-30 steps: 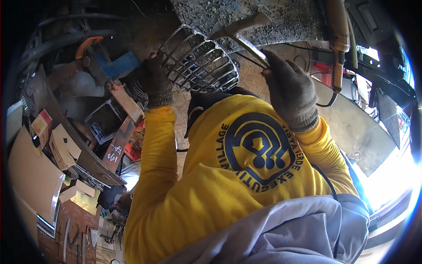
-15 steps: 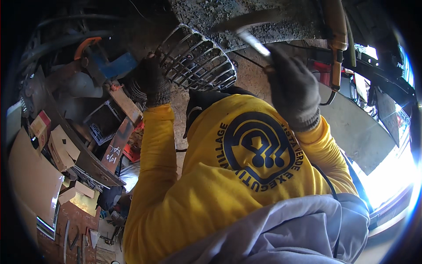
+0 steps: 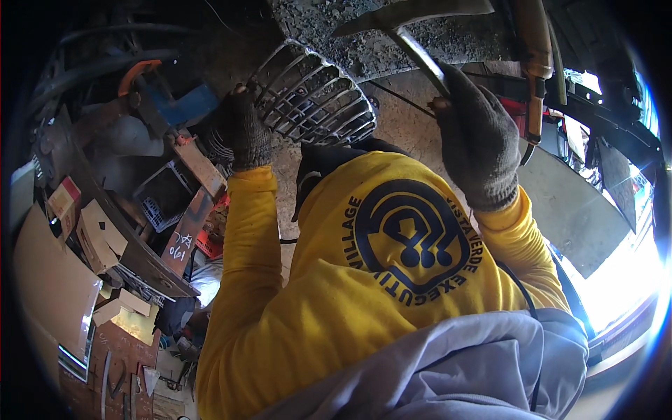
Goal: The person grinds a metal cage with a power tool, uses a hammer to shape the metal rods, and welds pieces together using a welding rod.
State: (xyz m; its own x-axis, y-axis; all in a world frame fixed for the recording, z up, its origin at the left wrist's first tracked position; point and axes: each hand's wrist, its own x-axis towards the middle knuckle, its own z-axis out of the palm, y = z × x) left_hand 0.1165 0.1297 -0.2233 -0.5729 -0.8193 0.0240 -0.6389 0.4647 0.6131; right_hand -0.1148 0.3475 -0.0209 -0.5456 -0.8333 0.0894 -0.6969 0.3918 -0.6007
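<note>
My left hand (image 3: 245, 129), in a dark knitted glove, is closed at the left edge of a cage-like metal basket (image 3: 315, 98) made of curved bars. Some of its fingers are hidden in shadow. My right hand (image 3: 479, 140), gloved alike, grips a hammer (image 3: 418, 59) by its thin metal shaft. The hammer's long, narrow head (image 3: 413, 15) is held up, beyond the basket and to its right, apart from it. Behind the head is a dark, gritty surface (image 3: 322, 24) strewn with small lumps.
A wooden-handled tool (image 3: 535, 42) hangs right of my right hand. At left are a blue metal piece (image 3: 185, 105), rusty metal plates (image 3: 192, 231), a red plastic crate (image 3: 213, 231) and cardboard boxes (image 3: 101, 234). A pale panel (image 3: 584, 210) leans at right near bright light.
The hammer, blurred earlier, now shows clearly with its head farther from me. My right hand has shifted slightly right. My left hand and the basket look still.
</note>
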